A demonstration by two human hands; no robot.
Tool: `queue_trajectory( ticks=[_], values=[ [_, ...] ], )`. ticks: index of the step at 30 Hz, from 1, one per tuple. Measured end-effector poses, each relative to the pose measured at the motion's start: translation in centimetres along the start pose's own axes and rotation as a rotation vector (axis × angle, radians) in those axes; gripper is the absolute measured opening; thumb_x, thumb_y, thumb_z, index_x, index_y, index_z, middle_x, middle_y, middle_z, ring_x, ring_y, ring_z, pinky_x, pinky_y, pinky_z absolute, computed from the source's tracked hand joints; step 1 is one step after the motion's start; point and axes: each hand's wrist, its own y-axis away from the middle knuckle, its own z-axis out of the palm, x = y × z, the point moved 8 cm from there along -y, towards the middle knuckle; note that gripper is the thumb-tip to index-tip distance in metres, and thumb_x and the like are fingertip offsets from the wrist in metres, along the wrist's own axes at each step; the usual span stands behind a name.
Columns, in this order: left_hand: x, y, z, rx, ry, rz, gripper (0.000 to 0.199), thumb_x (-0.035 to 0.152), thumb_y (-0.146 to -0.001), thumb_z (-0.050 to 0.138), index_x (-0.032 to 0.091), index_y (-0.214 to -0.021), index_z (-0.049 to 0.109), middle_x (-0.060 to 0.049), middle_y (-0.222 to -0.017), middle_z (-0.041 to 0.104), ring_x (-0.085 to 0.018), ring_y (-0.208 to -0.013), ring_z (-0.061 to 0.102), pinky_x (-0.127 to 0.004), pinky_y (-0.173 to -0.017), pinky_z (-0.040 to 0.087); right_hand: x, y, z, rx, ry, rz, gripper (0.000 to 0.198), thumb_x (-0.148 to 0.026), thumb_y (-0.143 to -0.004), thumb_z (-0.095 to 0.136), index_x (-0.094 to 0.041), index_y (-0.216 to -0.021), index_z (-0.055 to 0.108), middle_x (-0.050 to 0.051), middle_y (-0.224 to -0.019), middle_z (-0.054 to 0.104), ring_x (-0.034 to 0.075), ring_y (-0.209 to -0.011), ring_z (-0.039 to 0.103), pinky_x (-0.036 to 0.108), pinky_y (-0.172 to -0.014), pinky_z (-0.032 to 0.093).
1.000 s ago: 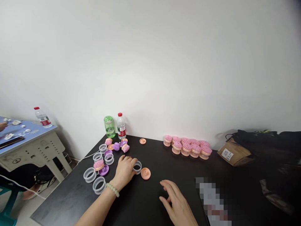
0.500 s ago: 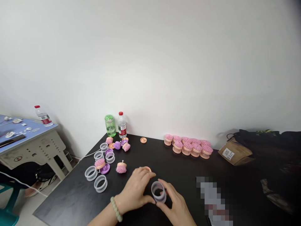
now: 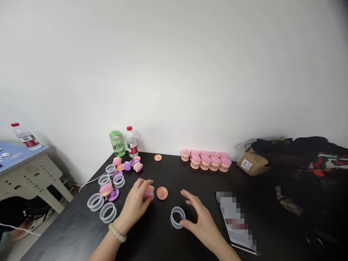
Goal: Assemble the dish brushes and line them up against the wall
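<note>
My left hand, with a pale beaded bracelet at the wrist, pinches a pink-bristled brush head between thumb and fingers. A round peach disc lies on the table just right of it. Beside my right hand stands a clear plastic ring on the dark tabletop. That hand is open, fingers spread, the thumb tip at the ring's right edge; whether it touches is hard to tell.
More clear rings, purple discs and brush heads lie at the left. Finished-looking pink brushes stand in rows by the wall. Bottles are at the back left; a tablet-like device, paper bag and black bag are right.
My left hand has moved left, away from the ring, and taken hold of the brush head. My right hand has loosened from the ring and opened. The view has shifted right.
</note>
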Motion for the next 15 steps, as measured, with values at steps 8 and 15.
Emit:
queue_trajectory(
  ticks=[8,15],
  values=[
    [7.3,0.3,5.6,-0.265,0.850,-0.115,0.039,0.034,-0.078,0.075,0.021,-0.104,0.049,0.001,-0.088,0.056,-0.015,-0.078,0.057,-0.028,-0.070,0.049,-7.0,1.9,-0.3,0.097,0.200,-0.604,0.067,-0.004,-0.090,0.057,-0.032,-0.149,0.042,0.011,-0.139,0.059,0.029,-0.119,0.059,0.048,-0.096,0.056],
    [6.7,-0.8,5.4,-0.299,1.019,-0.090,0.051,0.041,-0.074,0.081,0.019,-0.114,0.058,-0.012,-0.119,0.060,-0.027,-0.112,0.057,-0.035,-0.084,0.051,-3.3,1.0,-3.3,0.358,0.014,-0.283,0.031,-0.021,-0.089,0.066,-0.025,-0.120,0.064,0.010,-0.119,0.069,0.029,-0.108,0.067,0.046,-0.092,0.058]
  ],
)
